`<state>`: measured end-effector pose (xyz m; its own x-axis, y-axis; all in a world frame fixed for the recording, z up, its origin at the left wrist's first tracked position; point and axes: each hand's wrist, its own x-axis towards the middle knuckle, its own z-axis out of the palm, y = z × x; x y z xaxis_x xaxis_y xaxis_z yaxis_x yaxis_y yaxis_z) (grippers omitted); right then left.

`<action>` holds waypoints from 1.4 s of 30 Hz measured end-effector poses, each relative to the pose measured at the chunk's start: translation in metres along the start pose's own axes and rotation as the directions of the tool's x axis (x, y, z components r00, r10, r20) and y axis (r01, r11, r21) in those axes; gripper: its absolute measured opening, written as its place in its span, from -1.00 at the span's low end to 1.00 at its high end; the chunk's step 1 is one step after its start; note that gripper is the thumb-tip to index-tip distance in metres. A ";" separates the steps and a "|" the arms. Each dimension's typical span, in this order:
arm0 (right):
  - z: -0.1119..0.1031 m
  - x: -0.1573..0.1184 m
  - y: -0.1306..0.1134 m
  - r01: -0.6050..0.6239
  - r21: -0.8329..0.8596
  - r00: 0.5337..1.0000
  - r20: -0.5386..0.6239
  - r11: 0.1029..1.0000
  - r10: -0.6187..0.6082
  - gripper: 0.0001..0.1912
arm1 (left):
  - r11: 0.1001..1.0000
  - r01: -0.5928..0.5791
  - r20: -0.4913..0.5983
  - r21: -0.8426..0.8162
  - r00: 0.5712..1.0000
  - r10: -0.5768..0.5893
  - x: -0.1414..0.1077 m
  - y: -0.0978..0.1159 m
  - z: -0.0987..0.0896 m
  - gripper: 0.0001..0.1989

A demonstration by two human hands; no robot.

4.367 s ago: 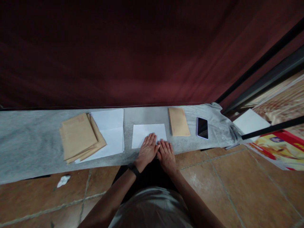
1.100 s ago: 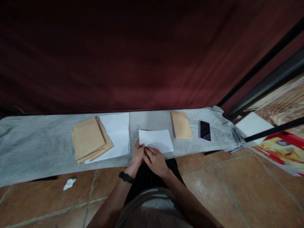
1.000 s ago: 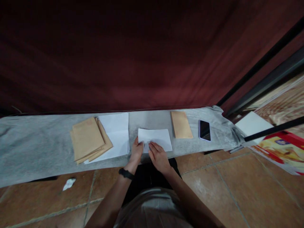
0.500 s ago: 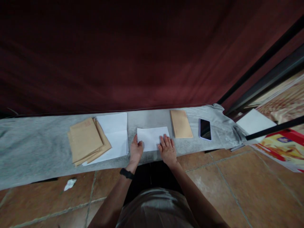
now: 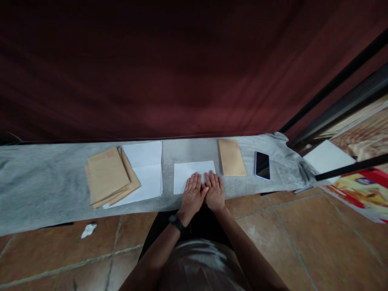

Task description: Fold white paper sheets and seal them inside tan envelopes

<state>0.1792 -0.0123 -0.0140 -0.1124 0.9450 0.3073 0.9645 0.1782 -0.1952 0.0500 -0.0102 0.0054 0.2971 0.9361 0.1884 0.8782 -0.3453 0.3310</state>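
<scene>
A folded sheet of white paper (image 5: 182, 173) lies flat on the grey cloth-covered bench in front of me. My left hand (image 5: 193, 196) rests palm down near the middle of its front edge, fingers stretched out. Close beside it, my right hand (image 5: 215, 193) lies flat on the paper's right part, fingers extended, and the two thumbs meet. Part of the paper's near edge is hidden under both hands. To the right of the paper is a single brown envelope (image 5: 232, 157), apart from my fingers.
On the left, a stack of brown envelopes (image 5: 107, 176) partly covers white paper sheets (image 5: 148, 169). A phone (image 5: 262, 165) lies at the right on the grey cloth (image 5: 45, 182). Behind the bench hangs a dark red curtain (image 5: 169, 81). Black metal bars (image 5: 336, 87) stand at the right.
My left hand has let go of the paper's left edge and moved right, now flat beside my right hand. The right hand has hardly moved.
</scene>
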 end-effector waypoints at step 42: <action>-0.001 0.018 0.002 0.059 0.092 0.998 -0.040 0.994 -0.056 -0.49 | 0.983 0.180 0.131 0.016 0.975 -0.181 0.086 -0.088 -0.059 -0.61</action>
<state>0.1792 0.0052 -0.0079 -0.1561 0.9217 0.3551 0.9300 0.2583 -0.2616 -0.0243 0.0966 0.0472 0.1798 0.9837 0.0030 0.9232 -0.1698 0.3448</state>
